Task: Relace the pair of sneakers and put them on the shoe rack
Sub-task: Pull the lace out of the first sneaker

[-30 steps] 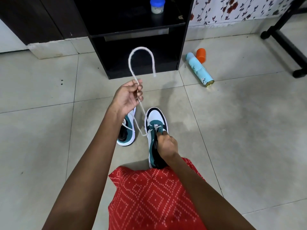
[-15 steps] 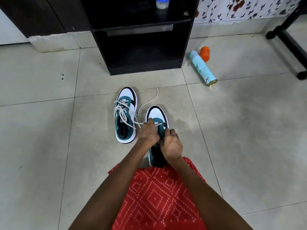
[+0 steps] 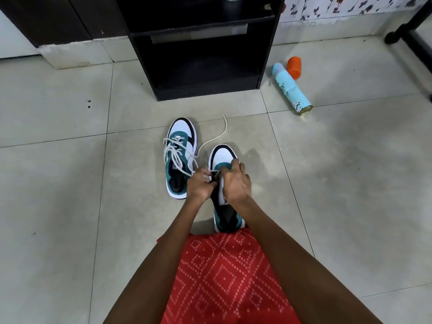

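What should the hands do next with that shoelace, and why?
Probably pull the slack through. The left hand pinches the white shoelace at the low eyelets of the nearer teal, white and black sneaker, which the right hand holds, and a long loose tail lies on the tiled floor. Its upper eyelets look empty.

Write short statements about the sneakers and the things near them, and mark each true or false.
1. The left sneaker and right sneaker stand on the floor. True.
2. The left hand and right hand are both at the right sneaker. True.
3. The spray can stands upright. False: it lies on its side, beside the orange cap.
4. The left sneaker has no lace. False: a white lace is loosely threaded through it.
5. A sneaker sits in the shoe rack. False: both are in front of it.
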